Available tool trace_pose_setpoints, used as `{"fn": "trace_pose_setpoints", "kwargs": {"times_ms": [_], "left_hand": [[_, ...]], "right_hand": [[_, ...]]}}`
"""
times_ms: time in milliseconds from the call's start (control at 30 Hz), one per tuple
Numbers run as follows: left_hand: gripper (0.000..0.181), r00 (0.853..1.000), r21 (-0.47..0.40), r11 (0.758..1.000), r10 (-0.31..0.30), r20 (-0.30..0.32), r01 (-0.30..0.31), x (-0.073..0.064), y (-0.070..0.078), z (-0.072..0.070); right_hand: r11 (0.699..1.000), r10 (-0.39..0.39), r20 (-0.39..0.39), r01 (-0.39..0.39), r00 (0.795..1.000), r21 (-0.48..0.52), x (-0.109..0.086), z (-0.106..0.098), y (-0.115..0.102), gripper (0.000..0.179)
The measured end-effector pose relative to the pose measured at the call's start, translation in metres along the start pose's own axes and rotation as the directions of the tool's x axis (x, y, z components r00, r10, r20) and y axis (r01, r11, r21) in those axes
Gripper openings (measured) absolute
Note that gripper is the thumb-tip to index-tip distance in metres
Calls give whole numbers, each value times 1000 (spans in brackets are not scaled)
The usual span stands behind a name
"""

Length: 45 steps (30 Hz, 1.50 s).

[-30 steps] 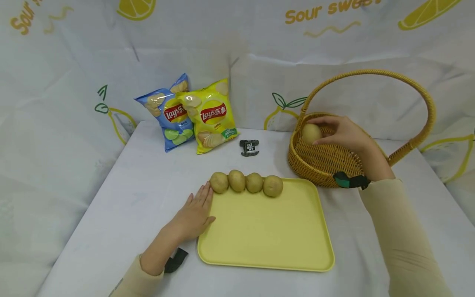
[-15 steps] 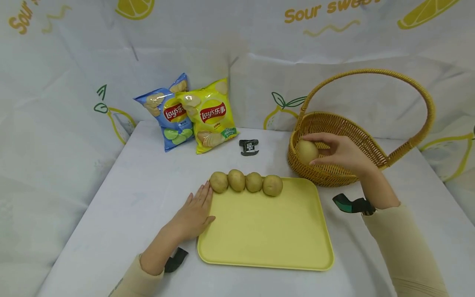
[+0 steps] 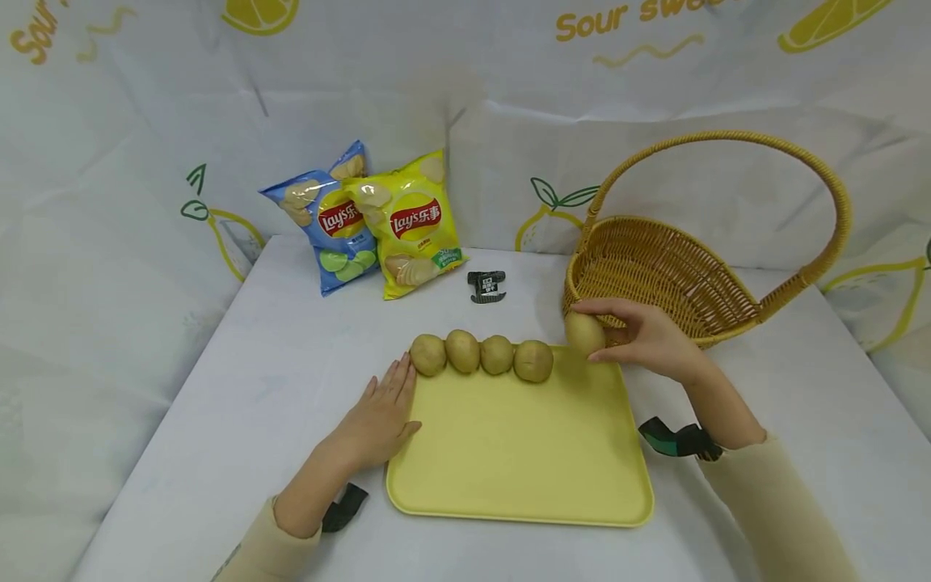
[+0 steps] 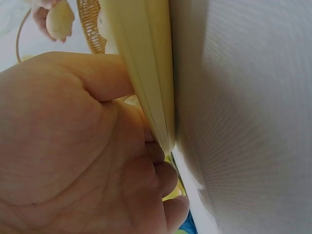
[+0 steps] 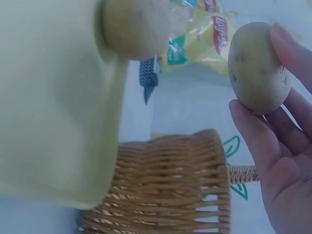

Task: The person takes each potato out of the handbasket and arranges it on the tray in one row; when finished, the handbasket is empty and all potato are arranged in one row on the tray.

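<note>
A potato (image 3: 584, 333) is held between the thumb and fingers of my right hand (image 3: 650, 339), above the far right corner of the yellow tray (image 3: 520, 453). The right wrist view shows the same potato (image 5: 256, 68) pinched at its sides, raised off the tray. Several more potatoes (image 3: 497, 355) stand in a row along the tray's far edge. My left hand (image 3: 377, 420) rests with fingers straight along the tray's left rim, fingertips beside the leftmost potato (image 3: 428, 355). In the left wrist view, that hand's palm (image 4: 73, 136) lies against the tray's outer side (image 4: 141, 58).
A wicker basket (image 3: 658, 259) with a tall arched handle (image 3: 727, 139) stands behind the tray on the right. Blue (image 3: 320, 214) and yellow (image 3: 410, 222) chip bags lean together at the back. A small black packet (image 3: 486, 287) lies to their right.
My right hand has carried the potato from inside the basket, over its near rim, toward me to the tray's far right corner. The left hand has stayed in place.
</note>
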State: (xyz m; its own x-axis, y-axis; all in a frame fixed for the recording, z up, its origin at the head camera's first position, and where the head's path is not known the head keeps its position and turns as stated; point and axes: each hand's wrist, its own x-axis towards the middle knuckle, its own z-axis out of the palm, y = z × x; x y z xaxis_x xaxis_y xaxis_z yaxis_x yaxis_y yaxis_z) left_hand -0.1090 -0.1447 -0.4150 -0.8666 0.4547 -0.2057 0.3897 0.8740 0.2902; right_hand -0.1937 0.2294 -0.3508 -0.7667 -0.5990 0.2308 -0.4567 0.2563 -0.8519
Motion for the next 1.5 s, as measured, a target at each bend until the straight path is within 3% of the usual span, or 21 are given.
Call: {"fn": "trace_pose_setpoints", "kwargs": {"times_ms": [433, 533, 667, 767, 1000, 1500], "left_hand": [[73, 1000, 9, 1000, -1, 7, 1, 1, 0, -2], [73, 1000, 4, 1000, -2, 8, 2, 0, 0, -2], [74, 1000, -2, 1000, -6, 11, 6, 0, 0, -2], [74, 1000, -5, 1000, -7, 15, 7, 1, 0, -2], [74, 1000, -4, 1000, -12, 21, 12, 0, 0, -3], [74, 1000, -3, 1000, 1, 7, -1, -2, -1, -2]], "right_hand": [[995, 98, 27, -98, 995, 5, -15, 22, 22, 58], [991, 108, 21, -106, 994, -81, -15, 22, 24, 58], [964, 156, 19, -148, 988, -219, -12, 22, 26, 58], [950, 192, 34, -177, 981, -258, -11, 21, 30, 58], [939, 161, 68, -132, 985, -317, -7, 23, 34, 59], [930, 192, 81, -155, 978, -332, -6, 26, 30, 61]]}}
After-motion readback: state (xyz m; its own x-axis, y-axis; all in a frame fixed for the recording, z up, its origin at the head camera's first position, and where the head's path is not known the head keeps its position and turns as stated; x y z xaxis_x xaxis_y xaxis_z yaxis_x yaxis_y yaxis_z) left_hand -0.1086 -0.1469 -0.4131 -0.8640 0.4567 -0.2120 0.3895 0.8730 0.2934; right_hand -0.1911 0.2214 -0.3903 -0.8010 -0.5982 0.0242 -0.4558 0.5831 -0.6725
